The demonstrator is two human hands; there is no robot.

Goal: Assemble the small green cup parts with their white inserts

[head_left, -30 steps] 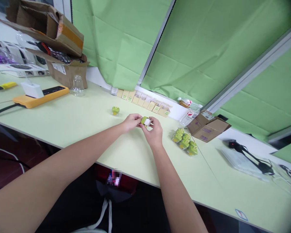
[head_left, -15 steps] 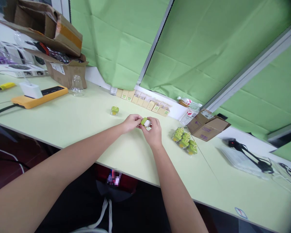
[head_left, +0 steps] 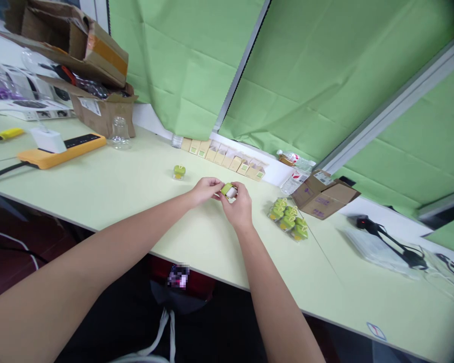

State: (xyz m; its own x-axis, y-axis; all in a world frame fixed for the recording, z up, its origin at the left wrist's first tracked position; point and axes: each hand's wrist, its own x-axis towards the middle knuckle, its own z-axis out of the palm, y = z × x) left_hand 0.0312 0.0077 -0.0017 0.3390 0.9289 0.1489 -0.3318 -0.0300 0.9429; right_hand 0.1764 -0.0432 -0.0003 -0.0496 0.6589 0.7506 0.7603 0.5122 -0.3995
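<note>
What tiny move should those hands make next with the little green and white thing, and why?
I'd perhaps steady the small, rounded green-and-white object with the right hand and gently turn its green side with the left hand. Both hands hold it: the left at the green side, the right at the white. Finer details are unclear.

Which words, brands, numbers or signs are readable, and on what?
Nothing is readable.
Purple print on brown cardboard box, right: blurred.
White label on lower brown cardboard box, left: blurred.
Red-and-white labels on clear plastic bottles: blurred.
Green square labels on tan boxes: too small.
Blue-edged sticker on pale tabletop: too small.
Held green-and-white object: none visible.
</note>
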